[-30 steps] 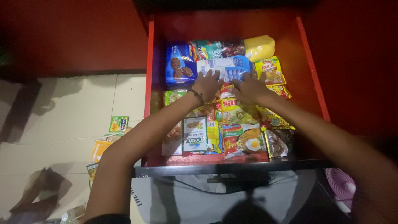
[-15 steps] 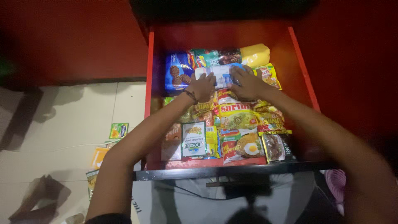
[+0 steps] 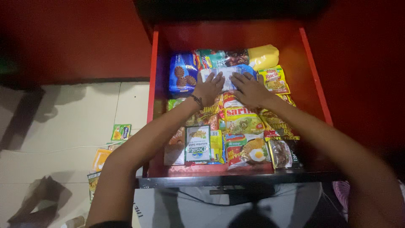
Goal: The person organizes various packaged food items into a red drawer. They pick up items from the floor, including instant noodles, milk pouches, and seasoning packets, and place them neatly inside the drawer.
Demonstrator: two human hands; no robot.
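Note:
An open red drawer [image 3: 236, 36] is packed with snack and noodle packets. My left hand [image 3: 207, 88] and my right hand [image 3: 249, 89] lie flat, side by side, on a pale blue-and-white packet [image 3: 228, 72] in the middle of the back rows. Fingers of both hands are spread and press on its top. A blue cookie packet [image 3: 181, 76] lies just left of my left hand. A yellow packet [image 3: 263, 55] sits at the back right. Yellow and red noodle packets [image 3: 242, 120] fill the space under my forearms.
A green-and-white sachet [image 3: 197, 143] and an egg-picture noodle pack [image 3: 249, 151] lie near the drawer's black front edge [image 3: 228, 180]. Loose small sachets [image 3: 121, 132] lie on the pale tiled floor to the left. Red cabinet walls flank the drawer.
Both hands slid a little farther back in the drawer, onto the pale blue-and-white packet. The camera has shifted slightly.

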